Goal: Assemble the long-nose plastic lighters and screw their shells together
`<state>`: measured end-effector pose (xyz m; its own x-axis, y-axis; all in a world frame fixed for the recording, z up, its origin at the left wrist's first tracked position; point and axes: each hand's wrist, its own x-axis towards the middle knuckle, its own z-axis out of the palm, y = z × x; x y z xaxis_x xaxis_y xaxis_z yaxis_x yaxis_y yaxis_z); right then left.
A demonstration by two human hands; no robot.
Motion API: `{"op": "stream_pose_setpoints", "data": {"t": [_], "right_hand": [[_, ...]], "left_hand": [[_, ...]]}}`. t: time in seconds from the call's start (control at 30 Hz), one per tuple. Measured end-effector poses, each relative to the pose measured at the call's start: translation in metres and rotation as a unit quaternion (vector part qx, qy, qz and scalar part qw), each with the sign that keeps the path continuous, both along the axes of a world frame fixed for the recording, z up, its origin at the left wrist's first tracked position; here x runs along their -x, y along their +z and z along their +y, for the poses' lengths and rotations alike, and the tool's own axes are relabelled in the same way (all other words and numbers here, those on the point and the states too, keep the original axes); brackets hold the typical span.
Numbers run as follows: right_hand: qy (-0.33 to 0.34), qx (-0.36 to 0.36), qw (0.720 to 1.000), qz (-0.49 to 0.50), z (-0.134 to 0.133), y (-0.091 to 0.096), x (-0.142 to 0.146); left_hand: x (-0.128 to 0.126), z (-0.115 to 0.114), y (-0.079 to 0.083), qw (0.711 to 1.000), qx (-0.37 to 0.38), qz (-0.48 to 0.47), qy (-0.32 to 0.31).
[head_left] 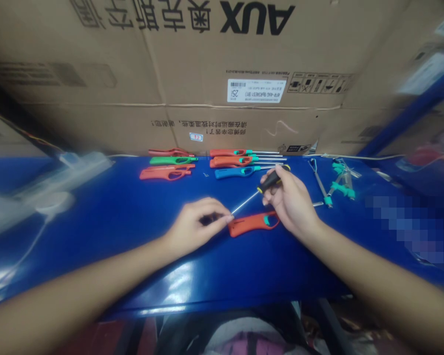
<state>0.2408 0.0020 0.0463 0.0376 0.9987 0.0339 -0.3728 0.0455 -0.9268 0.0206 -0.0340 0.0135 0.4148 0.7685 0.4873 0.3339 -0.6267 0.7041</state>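
Observation:
My right hand (294, 202) is closed round the black and yellow handle of a screwdriver (269, 181), whose shaft slants down to the left. At its tip, the thumb and fingers of my left hand (200, 222) are pinched together; whatever they hold is too small to make out. Just below the screwdriver lies an orange gas lighter (246, 225) with a green trigger, flat on the blue table. Its metal tube passes behind my right hand and emerges on the far side. A few tiny screws (206, 174) rest farther back.
Behind, a big cardboard box (192, 64) stands like a wall. Along it lie lighter casings (166, 171) and several lighters with tubes, one a blue lighter (237, 172). Metal tubes with green parts (342, 190) are at right, a white power strip (70, 170) at left.

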Motion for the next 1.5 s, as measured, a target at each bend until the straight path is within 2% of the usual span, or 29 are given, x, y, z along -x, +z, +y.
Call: {"op": "stream_pose_setpoints", "data": {"t": [0.4,0.93,1.0,1.13,1.23,1.43,1.5], "right_hand": [[0.004,-0.023,1.000,-0.008,-0.001,-0.001,0.001],[-0.044,-0.156,0.981,-0.105,-0.017,0.004,0.001],[-0.032,-0.159,0.982,-0.100,-0.018,0.006,0.000],[0.039,-0.170,0.981,-0.085,-0.017,0.009,-0.006],[0.043,-0.213,0.967,-0.132,-0.014,0.010,-0.008],[-0.053,-0.338,0.914,-0.217,-0.016,0.006,-0.006],[-0.032,-0.354,0.904,-0.237,-0.019,0.006,-0.006]], "left_hand": [[0.000,0.000,-0.002,1.000,0.000,0.004,0.001],[-0.001,0.001,-0.003,1.000,0.013,0.001,0.014],[-0.001,0.001,-0.004,0.999,0.021,-0.004,0.026],[-0.001,0.000,-0.004,0.999,0.023,-0.008,0.040],[-0.002,0.000,-0.004,0.999,0.014,-0.012,0.041],[-0.002,0.000,-0.003,0.999,0.009,-0.013,0.039],[-0.002,0.000,-0.003,0.999,0.011,-0.012,0.041]]}}
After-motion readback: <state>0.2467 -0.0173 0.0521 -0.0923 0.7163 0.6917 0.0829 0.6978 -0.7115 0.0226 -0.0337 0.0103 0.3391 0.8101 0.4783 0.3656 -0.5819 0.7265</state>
